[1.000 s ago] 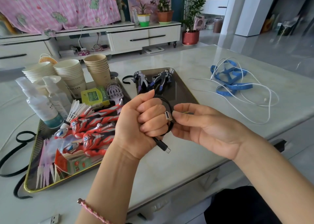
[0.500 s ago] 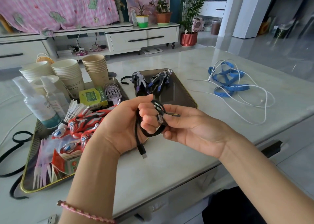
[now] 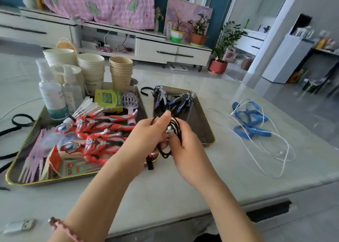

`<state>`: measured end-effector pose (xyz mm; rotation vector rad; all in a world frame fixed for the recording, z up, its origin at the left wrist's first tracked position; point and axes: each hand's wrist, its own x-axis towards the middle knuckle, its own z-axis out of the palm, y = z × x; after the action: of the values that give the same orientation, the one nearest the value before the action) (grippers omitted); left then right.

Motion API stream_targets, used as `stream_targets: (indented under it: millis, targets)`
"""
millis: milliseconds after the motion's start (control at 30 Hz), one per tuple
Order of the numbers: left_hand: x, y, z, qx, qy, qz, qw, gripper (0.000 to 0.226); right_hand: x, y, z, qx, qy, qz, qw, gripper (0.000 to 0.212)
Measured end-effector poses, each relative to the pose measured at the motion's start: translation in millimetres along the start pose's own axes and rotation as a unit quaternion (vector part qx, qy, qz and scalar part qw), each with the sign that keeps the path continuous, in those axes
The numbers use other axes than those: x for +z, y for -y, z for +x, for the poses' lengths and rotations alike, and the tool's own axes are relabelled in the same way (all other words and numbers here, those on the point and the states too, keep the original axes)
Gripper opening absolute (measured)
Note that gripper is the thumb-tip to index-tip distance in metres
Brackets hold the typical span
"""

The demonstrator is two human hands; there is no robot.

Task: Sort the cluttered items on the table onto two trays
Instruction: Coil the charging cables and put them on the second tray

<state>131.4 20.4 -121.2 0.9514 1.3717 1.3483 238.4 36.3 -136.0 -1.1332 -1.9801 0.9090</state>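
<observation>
1. now both hands hold the black cable [image 3: 166, 154] up over the table [image 3: 165, 195], just in front of the two trays. it is wound into a small bunch of loops.
2. the left hand [image 3: 145, 139] has its fingers curled round the loops, with the thumb on top. the right hand [image 3: 189, 150] curls round the other side. one plug end [image 3: 150, 165] hangs down under the left hand.
3. the right tray [image 3: 212, 140] lies just past the hands, a bit to the right. the right hand is nearer to it. the bunch looks longer up and down than across, so i think it must be tipped flat to lie in the tray.
4. two dark toys [image 3: 176, 102] lie at the far end of that tray. the near part looks bare, a good spot i think.
5. the left tray [image 3: 55, 181] is packed with red toys [image 3: 102, 128], bottles [image 3: 53, 98] and a brush [image 3: 130, 102]. cups [image 3: 91, 71] stand at its far side.
6. a blue strap [image 3: 251, 120] and a white cable [image 3: 275, 150] lie on the table, well off to the right.
</observation>
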Motion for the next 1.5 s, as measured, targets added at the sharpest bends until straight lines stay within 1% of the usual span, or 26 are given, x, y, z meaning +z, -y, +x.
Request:
stream_targets:
  millis: [67, 100, 200, 267, 333, 400, 500, 533, 600, 700, 733, 800, 867, 1000, 1067, 1133, 1233, 1300, 1333, 1433, 1500]
  targets:
    - [1.8, -0.8, 1.3, -0.008, -0.003, -0.040, 0.999, 0.051, -0.8, 0.0, -2.3, -0.021, 0.000, -0.056, 0.998, 0.016]
    - [1.9, -1.5, 2.0, -0.020, -0.005, -0.072, 0.997, 0.051, -0.6, 1.3, -2.8, -0.018, 0.007, -0.074, 0.997, 0.014]
    - [1.5, -6.8, 0.0, -0.064, -0.001, -0.210, 0.976, 0.047, -0.4, 4.0, -2.7, 0.005, 0.022, -0.066, 0.998, 0.027]
    - [-0.4, -8.9, -0.7, -0.091, 0.014, -0.296, 0.951, 0.051, -1.6, 6.4, -3.0, 0.003, 0.008, -0.045, 0.999, 0.028]
    - [-4.0, -9.7, -0.6, -0.112, 0.036, -0.338, 0.934, 0.052, -2.7, 7.1, -5.0, -0.013, -0.018, -0.037, 0.999, 0.030]
    - [-5.8, -10.3, -1.2, -0.125, 0.064, -0.348, 0.927, 0.046, -3.8, 6.0, -6.5, -0.031, -0.046, -0.059, 0.997, 0.029]
    - [-5.2, -8.8, -3.4, -0.145, 0.121, -0.342, 0.921, 0.039, -5.4, 2.3, -6.3, -0.027, -0.076, -0.089, 0.993, 0.018]
    - [-5.1, -8.7, -4.1, -0.149, 0.138, -0.337, 0.919, 0.037, -6.6, 1.6, -6.7, -0.029, -0.078, -0.098, 0.992, 0.021]
    - [-8.2, -8.9, -4.4, -0.157, 0.163, -0.323, 0.919, 0.032, -11.2, 1.6, -8.8, -0.047, -0.071, -0.141, 0.986, 0.029]
    - [-13.3, -10.0, -5.0, -0.171, 0.180, -0.267, 0.931, 0.031, -18.7, 1.6, -11.4, -0.092, -0.046, -0.248, 0.963, 0.022]
    - [-13.0, -10.0, -5.5, -0.177, 0.179, -0.240, 0.937, 0.032, -20.3, 1.9, -12.0, -0.107, -0.031, -0.271, 0.956, 0.019]
    - [-9.3, -8.1, -6.8, -0.182, 0.168, -0.178, 0.952, 0.041, -21.3, 2.4, -13.7, -0.129, -0.007, -0.293, 0.947, 0.016]
    - [-5.0, -7.5, -8.2, -0.164, 0.165, -0.133, 0.963, 0.046, -20.8, 1.6, -15.0, -0.135, 0.000, -0.271, 0.953, 0.016]
    - [-3.7, -10.0, -10.7, -0.118, 0.183, -0.091, 0.972, 0.042, -23.7, -3.2, -14.1, -0.123, 0.000, -0.206, 0.971, 0.013]
    - [-3.0, -10.2, -10.5, -0.094, 0.176, -0.076, 0.977, 0.041, -25.5, -2.0, -14.4, -0.116, -0.001, -0.157, 0.981, 0.007]
    - [-1.3, -10.0, -10.7, -0.072, 0.159, -0.069, 0.982, 0.041, -27.9, -0.1, -13.5, -0.095, 0.005, -0.092, 0.991, 0.007]
    - [1.3, -10.6, -11.9, -0.051, 0.141, -0.071, 0.986, 0.041, -35.3, 0.8, -12.3, -0.025, 0.039, -0.015, 0.999, 0.019]
    - [0.1, -10.9, -11.8, -0.048, 0.117, -0.088, 0.988, 0.039, -41.4, 1.0, -12.9, 0.017, 0.059, 0.030, 0.998, 0.016]
    - [-1.3, -10.9, -11.1, -0.050, 0.106, -0.101, 0.988, 0.038, -44.0, 0.7, -13.8, 0.030, 0.057, 0.052, 0.997, 0.014]
    - [-5.2, -10.9, -8.5, -0.057, 0.082, -0.131, 0.986, 0.038, -48.0, 0.9, -16.6, 0.055, 0.036, 0.124, 0.990, 0.020]
    - [-3.8, -10.5, -7.9, -0.060, 0.079, -0.142, 0.985, 0.039, -47.5, 1.0, -18.5, 0.068, 0.044, 0.156, 0.984, 0.018]
